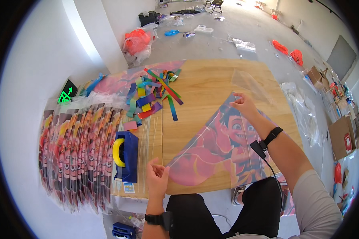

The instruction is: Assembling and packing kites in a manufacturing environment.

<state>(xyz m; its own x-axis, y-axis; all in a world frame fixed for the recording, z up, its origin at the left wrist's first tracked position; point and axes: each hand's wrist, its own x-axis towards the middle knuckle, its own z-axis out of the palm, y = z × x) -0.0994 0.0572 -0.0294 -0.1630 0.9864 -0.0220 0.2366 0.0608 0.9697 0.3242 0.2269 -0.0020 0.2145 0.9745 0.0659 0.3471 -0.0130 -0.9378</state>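
A printed kite [203, 159] with a cartoon figure on pink and red swirls lies flat on the wooden table [203, 79] in front of me. Thin rods run along its sloping edge and down its middle. My right hand [246, 106] pinches the kite's top tip, thumb and forefinger together. At the left corner my left hand [157, 177] has its fingers curled, with the thumb against the kite's edge. Part of the kite's right side is hidden under my right forearm.
Left of the kite stand a blue tape dispenser [128, 157] with a yellow roll, thin rods [151, 139] and rainbow ribbons [147, 95]. Many bagged kites [79, 155] are stacked at far left. A clear plastic sheet [251, 83] lies behind my right hand; cardboard boxes [342, 137] stand at right.
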